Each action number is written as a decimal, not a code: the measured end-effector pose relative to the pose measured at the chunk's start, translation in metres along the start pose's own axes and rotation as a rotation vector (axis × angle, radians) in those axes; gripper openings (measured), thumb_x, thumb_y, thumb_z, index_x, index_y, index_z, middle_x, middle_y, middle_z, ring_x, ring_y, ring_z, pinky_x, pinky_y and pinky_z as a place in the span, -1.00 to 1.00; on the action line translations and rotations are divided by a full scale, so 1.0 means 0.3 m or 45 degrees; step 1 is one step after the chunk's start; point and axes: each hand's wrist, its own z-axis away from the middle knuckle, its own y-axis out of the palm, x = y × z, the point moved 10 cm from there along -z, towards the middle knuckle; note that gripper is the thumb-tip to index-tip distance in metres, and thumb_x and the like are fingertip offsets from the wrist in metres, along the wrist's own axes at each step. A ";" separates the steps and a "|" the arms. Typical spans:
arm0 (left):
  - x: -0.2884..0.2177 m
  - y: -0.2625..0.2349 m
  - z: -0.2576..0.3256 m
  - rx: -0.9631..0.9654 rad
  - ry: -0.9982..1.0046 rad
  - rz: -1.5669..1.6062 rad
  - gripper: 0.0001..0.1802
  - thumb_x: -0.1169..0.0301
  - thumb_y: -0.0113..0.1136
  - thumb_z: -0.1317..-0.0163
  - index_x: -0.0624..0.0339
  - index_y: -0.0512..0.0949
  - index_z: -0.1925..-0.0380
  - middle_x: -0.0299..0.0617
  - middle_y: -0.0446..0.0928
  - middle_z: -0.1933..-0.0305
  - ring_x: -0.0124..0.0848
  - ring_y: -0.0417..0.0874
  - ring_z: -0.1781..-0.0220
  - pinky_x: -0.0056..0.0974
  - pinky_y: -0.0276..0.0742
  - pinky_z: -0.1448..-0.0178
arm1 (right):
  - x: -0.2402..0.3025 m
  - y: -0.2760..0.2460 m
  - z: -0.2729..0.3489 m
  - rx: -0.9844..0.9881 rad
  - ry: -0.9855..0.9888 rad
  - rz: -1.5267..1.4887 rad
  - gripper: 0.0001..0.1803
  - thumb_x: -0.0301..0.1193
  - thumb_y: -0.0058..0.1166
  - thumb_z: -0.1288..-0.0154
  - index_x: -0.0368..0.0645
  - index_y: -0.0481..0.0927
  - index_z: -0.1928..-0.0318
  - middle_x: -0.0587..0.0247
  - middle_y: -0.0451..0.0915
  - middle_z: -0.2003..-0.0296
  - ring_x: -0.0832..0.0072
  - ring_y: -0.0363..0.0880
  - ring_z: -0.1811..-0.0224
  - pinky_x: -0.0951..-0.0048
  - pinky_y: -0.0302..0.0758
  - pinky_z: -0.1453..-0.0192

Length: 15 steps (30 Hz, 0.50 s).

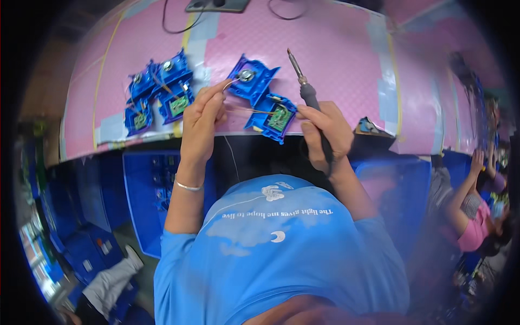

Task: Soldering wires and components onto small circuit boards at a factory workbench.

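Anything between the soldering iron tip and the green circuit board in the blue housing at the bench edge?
Nothing visible. The right hand holds the grey-handled soldering iron with its tip pointing away, above the blue plastic housing. The small green circuit board lies uncovered; the left hand holds thin solder wire towards it.

Pink work surface in a crowded workshop

The surface (336, 49) wears a pink mat patched with pale tape and yellow strips; black cables (173, 24) loop near its far edge beside a dark device (216, 5). Blue plastic crates (146, 195) stand stacked below and to the left. At the right edge another person (476, 216) in pink sits near more blue bins.
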 end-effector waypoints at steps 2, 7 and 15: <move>-0.024 0.006 0.002 -0.031 0.089 -0.066 -0.64 0.47 0.19 -0.49 0.29 0.64 -0.23 -0.44 0.39 0.28 -0.66 0.32 0.36 -0.51 0.27 0.30 | 0.023 0.016 -0.002 0.072 0.021 -0.083 -0.70 -0.65 0.16 -0.33 -0.43 0.60 -0.06 -0.02 0.70 0.23 0.29 0.68 0.28 0.33 0.59 0.16; -0.094 0.005 0.024 -0.176 0.366 -0.396 -0.66 0.54 0.28 -0.41 0.13 0.72 -0.15 -0.42 0.45 0.29 -0.65 0.42 0.33 -0.51 0.35 0.29 | -0.009 0.023 0.029 0.035 0.231 -0.181 -0.63 -0.68 0.10 -0.35 -0.47 0.50 -0.15 -0.07 0.69 0.23 0.44 0.70 0.26 0.48 0.61 0.16; -0.183 0.037 0.067 -0.377 0.729 -0.747 -0.68 0.62 0.36 -0.28 0.11 0.72 -0.02 -0.34 0.56 0.33 -0.60 0.55 0.41 -0.49 0.48 0.42 | -0.024 0.054 0.027 0.085 0.254 -0.266 -0.65 -0.71 0.15 -0.27 -0.48 0.56 -0.08 0.03 0.65 0.30 0.51 0.59 0.36 0.52 0.51 0.23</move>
